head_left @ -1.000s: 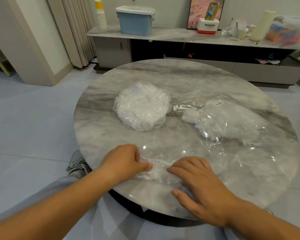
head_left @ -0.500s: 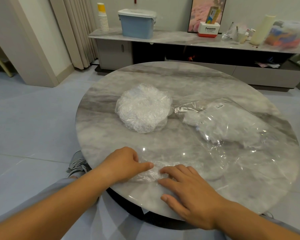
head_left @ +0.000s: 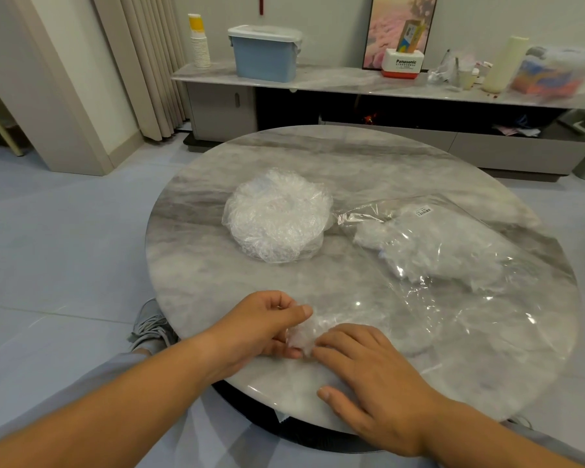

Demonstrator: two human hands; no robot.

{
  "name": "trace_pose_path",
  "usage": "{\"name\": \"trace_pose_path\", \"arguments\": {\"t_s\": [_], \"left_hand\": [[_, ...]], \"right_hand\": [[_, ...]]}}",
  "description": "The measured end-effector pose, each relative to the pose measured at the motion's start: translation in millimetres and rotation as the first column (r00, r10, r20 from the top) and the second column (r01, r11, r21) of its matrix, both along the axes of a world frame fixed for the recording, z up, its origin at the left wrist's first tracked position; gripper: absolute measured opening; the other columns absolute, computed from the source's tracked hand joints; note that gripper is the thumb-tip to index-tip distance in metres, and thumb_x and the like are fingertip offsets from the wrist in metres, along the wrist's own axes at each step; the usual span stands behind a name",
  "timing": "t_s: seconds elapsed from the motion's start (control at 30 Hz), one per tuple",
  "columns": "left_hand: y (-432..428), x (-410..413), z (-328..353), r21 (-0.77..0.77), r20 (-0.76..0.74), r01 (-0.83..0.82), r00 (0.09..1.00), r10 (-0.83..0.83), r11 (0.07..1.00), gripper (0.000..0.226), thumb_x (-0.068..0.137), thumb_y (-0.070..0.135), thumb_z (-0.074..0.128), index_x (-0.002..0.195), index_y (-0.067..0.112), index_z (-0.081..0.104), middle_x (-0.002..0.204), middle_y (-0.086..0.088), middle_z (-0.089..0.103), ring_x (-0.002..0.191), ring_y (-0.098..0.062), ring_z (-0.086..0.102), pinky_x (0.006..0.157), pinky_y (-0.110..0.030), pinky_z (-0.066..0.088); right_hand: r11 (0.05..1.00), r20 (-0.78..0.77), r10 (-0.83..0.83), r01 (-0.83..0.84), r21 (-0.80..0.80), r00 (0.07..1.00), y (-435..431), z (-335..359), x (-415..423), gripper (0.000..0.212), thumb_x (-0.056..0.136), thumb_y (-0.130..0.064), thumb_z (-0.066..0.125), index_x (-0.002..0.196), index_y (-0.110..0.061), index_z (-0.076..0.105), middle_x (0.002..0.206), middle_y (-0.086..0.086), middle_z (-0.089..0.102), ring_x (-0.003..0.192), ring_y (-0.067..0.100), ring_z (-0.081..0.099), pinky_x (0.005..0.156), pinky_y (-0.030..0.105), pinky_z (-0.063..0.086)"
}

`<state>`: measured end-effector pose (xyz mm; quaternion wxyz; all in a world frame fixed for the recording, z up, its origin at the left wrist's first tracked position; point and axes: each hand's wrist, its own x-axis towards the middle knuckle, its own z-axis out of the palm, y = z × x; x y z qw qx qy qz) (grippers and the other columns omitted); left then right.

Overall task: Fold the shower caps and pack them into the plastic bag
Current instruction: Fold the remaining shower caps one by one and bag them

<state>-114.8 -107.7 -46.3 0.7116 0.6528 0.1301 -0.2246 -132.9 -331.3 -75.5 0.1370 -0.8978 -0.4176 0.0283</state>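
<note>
A clear shower cap, bunched small, lies near the front edge of the round marble table. My left hand pinches its left end between thumb and fingers. My right hand presses flat on its right part with fingers spread. Behind, in the middle of the table, sits a round stack of unfolded clear shower caps. To its right lies the clear plastic bag with a barcode label, holding several white folded caps.
A grey shoe shows on the tiled floor left of the table. Behind the table runs a low marble-topped cabinet with a blue lidded box, a paper cup stack and other clutter.
My right hand slid left toward my left hand, gathering the cap into a small bunch. My left thumb lifted to pinch the cap's end.
</note>
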Motion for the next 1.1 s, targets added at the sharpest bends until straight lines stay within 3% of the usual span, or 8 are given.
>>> {"name": "trace_pose_path", "arguments": {"t_s": [0.33, 0.47, 0.67, 0.8, 0.87, 0.93, 1.0, 1.1], "left_hand": [[-26.2, 3.2, -3.1, -0.085, -0.064, 0.003, 0.998, -0.008, 0.996, 0.020, 0.099, 0.003, 0.057, 0.117, 0.002, 0.067, 0.110, -0.017, 0.073, 0.097, -0.032, 0.074, 0.087, -0.046, 0.060], [-32.6, 6.5, 2.0, -0.054, -0.074, 0.047, 0.996, -0.050, 0.997, 0.026, 0.095, 0.005, 0.064, 0.121, 0.008, 0.065, 0.109, -0.021, 0.074, 0.097, -0.032, 0.074, 0.082, -0.041, 0.062], [-33.6, 7.8, 2.8, -0.035, -0.053, 0.057, 0.997, -0.058, 0.998, 0.028, 0.094, 0.009, 0.067, 0.122, 0.012, 0.062, 0.110, -0.014, 0.074, 0.097, -0.030, 0.075, 0.084, -0.044, 0.061], [-36.7, 12.0, 1.5, 0.100, 0.013, -0.006, 1.000, 0.004, 0.995, 0.031, 0.085, 0.011, 0.078, 0.112, 0.007, 0.064, 0.093, -0.014, 0.073, 0.080, -0.025, 0.075, 0.069, -0.040, 0.063], [-37.9, 17.7, -2.0, 0.359, 0.141, -0.013, 0.989, -0.041, 0.933, 0.031, 0.079, 0.022, 0.085, 0.101, 0.012, 0.066, 0.080, -0.007, 0.067, 0.066, -0.017, 0.067, 0.058, -0.033, 0.058], [-41.3, 25.5, -2.8, 0.619, 0.232, 0.007, 0.954, -0.191, 0.785, 0.036, 0.072, 0.038, 0.089, 0.096, 0.022, 0.066, 0.084, 0.003, 0.066, 0.069, -0.010, 0.063, 0.066, -0.030, 0.057], [-46.1, 33.4, -0.2, 0.760, 0.192, 0.081, 0.919, -0.343, 0.644, 0.044, 0.071, 0.049, 0.086, 0.102, 0.028, 0.064, 0.096, 0.009, 0.064, 0.081, -0.006, 0.062, 0.081, -0.028, 0.054], [-56.9, 44.0, 7.2, 0.858, 0.090, 0.169, 0.880, -0.466, 0.485, 0.049, 0.074, 0.051, 0.082, 0.111, 0.027, 0.063, 0.098, 0.013, 0.060, 0.090, -0.006, 0.059, 0.081, -0.023, 0.048]], "right_hand": [[0.969, 0.123, -0.088, 0.056, 0.239, 0.989, -33.8, -2.3, -15.4, 0.039, 0.100, -0.040, 0.050, 0.133, -0.021, 0.059, 0.149, 0.000, 0.046, 0.135, 0.015, 0.045, 0.106, 0.032, 0.041], [0.994, 0.162, 0.003, -0.021, 0.106, 0.987, -31.4, 1.8, -11.9, 0.045, 0.098, -0.041, 0.053, 0.141, -0.026, 0.055, 0.157, -0.004, 0.040, 0.139, 0.017, 0.040, 0.112, 0.030, 0.031], [0.986, 0.171, -0.168, 0.167, 0.024, 0.971, -36.8, -13.4, -5.9, 0.035, 0.099, -0.047, 0.045, 0.121, -0.027, 0.064, 0.133, -0.008, 0.058, 0.123, 0.020, 0.052, 0.104, 0.031, 0.032], [0.984, 0.110, -0.178, 0.175, 0.033, 0.978, -39.9, -19.1, -11.1, 0.039, 0.099, -0.049, 0.046, 0.127, -0.027, 0.062, 0.139, -0.010, 0.055, 0.124, 0.016, 0.050, 0.105, 0.030, 0.034], [0.986, 0.087, -0.168, 0.166, 0.033, 0.982, -40.4, -17.3, -10.4, 0.041, 0.099, -0.049, 0.046, 0.130, -0.027, 0.061, 0.141, -0.012, 0.053, 0.127, 0.014, 0.048, 0.107, 0.028, 0.033], [0.989, 0.075, -0.146, 0.144, 0.030, 0.987, -42.0, -14.1, -9.1, 0.042, 0.099, -0.049, 0.046, 0.131, -0.027, 0.061, 0.142, -0.012, 0.053, 0.130, 0.012, 0.046, 0.109, 0.028, 0.034], [0.994, 0.066, -0.110, 0.109, 0.022, 0.992, -43.7, -10.6, -7.5, 0.042, 0.099, -0.049, 0.046, 0.130, -0.026, 0.062, 0.143, -0.012, 0.054, 0.133, 0.011, 0.045, 0.111, 0.029, 0.032], [0.999, 0.030, -0.052, 0.052, -0.001, 0.998, -46.7, -7.7, -4.9, 0.045, 0.101, -0.050, 0.044, 0.134, -0.026, 0.061, 0.147, -0.012, 0.052, 0.136, 0.011, 0.043, 0.115, 0.030, 0.027]]}}
